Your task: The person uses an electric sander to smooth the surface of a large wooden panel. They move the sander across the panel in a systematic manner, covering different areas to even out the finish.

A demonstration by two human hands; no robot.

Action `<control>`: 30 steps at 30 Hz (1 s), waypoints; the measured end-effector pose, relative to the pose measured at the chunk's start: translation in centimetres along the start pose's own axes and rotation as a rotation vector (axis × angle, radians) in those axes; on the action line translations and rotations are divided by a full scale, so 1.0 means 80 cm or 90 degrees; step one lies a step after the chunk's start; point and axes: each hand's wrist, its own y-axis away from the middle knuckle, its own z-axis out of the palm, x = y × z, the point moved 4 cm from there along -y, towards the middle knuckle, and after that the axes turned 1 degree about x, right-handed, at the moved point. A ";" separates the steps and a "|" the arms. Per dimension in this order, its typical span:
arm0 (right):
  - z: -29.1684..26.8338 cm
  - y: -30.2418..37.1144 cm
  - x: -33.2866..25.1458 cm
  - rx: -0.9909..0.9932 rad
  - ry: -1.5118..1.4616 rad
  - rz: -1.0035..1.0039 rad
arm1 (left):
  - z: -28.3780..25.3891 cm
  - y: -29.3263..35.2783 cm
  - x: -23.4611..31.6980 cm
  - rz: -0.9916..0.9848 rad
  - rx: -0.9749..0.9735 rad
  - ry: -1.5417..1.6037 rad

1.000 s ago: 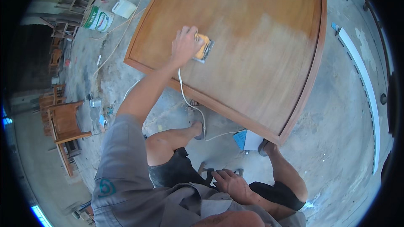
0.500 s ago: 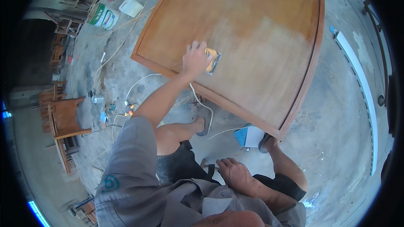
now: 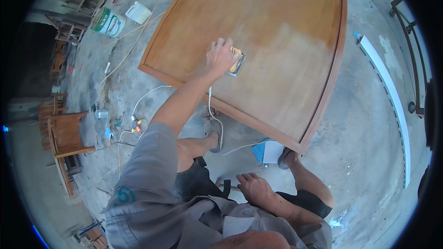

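Observation:
My left hand [image 3: 220, 58] is closed round a yellow electric sander [image 3: 236, 61] with a grey rectangular base. The sander rests on a large brown wooden panel [image 3: 230, 23] with a raised frame, left of its middle. Pale, dull wood shows to the right of the sander; darker, shinier brown covers the far part. A white cord [image 3: 210, 99] drops over the near edge, below my left forearm. My right hand [image 3: 256, 189] lies by my right thigh, its fingers loosely stretched out, with nothing seen in them.
White cables and a plug cluster [image 3: 136, 125] lie on the floor at left. Blue and white sheets [image 3: 267, 151] lie by my right foot. A paint bucket [image 3: 108, 22], a white jug [image 3: 138, 12] and a wooden chair [image 3: 69, 133] stand left; a long white strip [image 3: 390, 92] lies right.
My left hand has slid the sander a little farther away and to the right over the panel. The whole view has shifted slightly. My right hand stays by my thigh.

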 end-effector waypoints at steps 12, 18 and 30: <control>-0.003 -0.001 -0.016 0.018 -0.036 -0.043 | -0.011 0.104 -0.041 0.005 0.014 -0.022; -0.017 0.000 -0.008 0.008 -0.077 -0.009 | 0.003 0.002 0.010 0.077 0.039 0.016; -0.010 0.013 0.010 0.014 -0.103 0.018 | 0.045 -0.198 0.073 0.050 0.028 -0.021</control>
